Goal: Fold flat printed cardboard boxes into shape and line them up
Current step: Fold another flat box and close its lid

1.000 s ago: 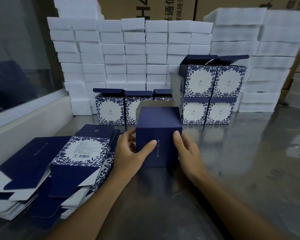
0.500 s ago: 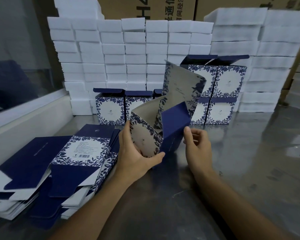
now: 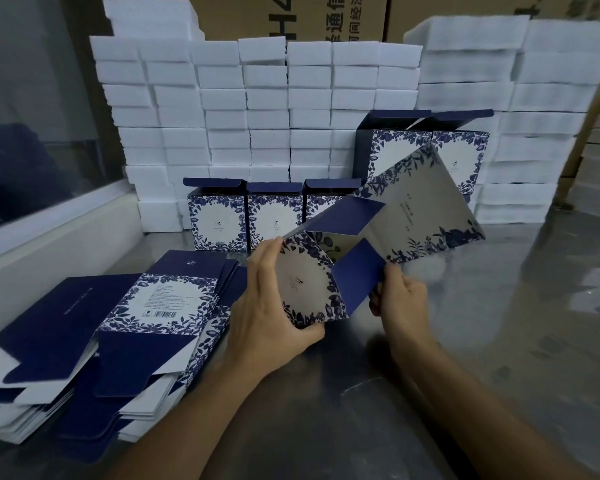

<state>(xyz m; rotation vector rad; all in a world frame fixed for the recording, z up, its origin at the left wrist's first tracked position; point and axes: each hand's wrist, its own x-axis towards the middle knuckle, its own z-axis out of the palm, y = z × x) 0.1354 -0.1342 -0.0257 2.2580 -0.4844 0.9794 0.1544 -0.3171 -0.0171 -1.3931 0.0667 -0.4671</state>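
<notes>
1. Now held above the bench [image 3: 465, 341], just right of the flat stack [image 3: 118, 334]: half-folded box [image 3: 343, 268].
2. Left hand [image 3: 267, 306] grip curled round its printed panel.
3. Right hand [image 3: 400, 299] grip pinching a blue flap [image 3: 357, 275].

Two bare forearms enter the head view from the lower edge, one from about 7 o'clock and the other from about 5 o'clock. No sleeve shows on either: both arms are uncovered from the frame edge to the wrist. The left hand [image 3: 271, 306] wears no glove, ring or band, and its wrist carries no watch or strap. The right hand [image 3: 400, 299] is likewise ungloved, with no ring or bracelet to be seen on its visible side. The fingernails that show are short and unpainted. Nothing of the torso, shoulders or clothing comes into view.
</notes>
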